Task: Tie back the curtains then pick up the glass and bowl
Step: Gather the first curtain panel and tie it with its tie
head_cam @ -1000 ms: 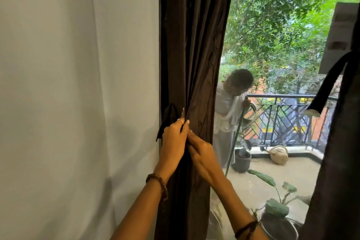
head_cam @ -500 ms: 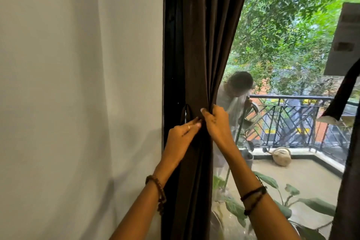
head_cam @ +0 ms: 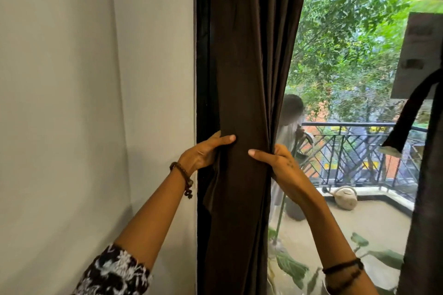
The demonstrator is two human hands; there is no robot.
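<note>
The dark brown curtain (head_cam: 242, 79) hangs gathered in vertical folds at the left edge of the glass door, against the white wall (head_cam: 96, 79). My left hand (head_cam: 203, 153) grips its left side, thumb laid across the front, fingers wrapped behind the cloth. My right hand (head_cam: 280, 163) grips its right side, thumb pressed on the front, fingers curled round the edge; between them the bundle is squeezed narrow. A beaded bracelet (head_cam: 185, 179) sits on my left wrist, dark bands (head_cam: 342, 270) on my right, and a patterned sleeve (head_cam: 112, 273) covers my left forearm. At the right edge hangs a second dark curtain (head_cam: 426, 199) with a dark strap (head_cam: 412, 108) dangling beside it. Through the glass lies a balcony: a person in white (head_cam: 287, 132) stands just past the curtain's right fold, partly hidden by it, near a black railing (head_cam: 359, 151). A pale watering can (head_cam: 345, 196) rests on the balcony floor by the railing's base, a dark pot (head_cam: 294, 208) stands nearby, and large green leaves (head_cam: 292, 263) rise at the lower edge. Its contents cannot be told.
</note>
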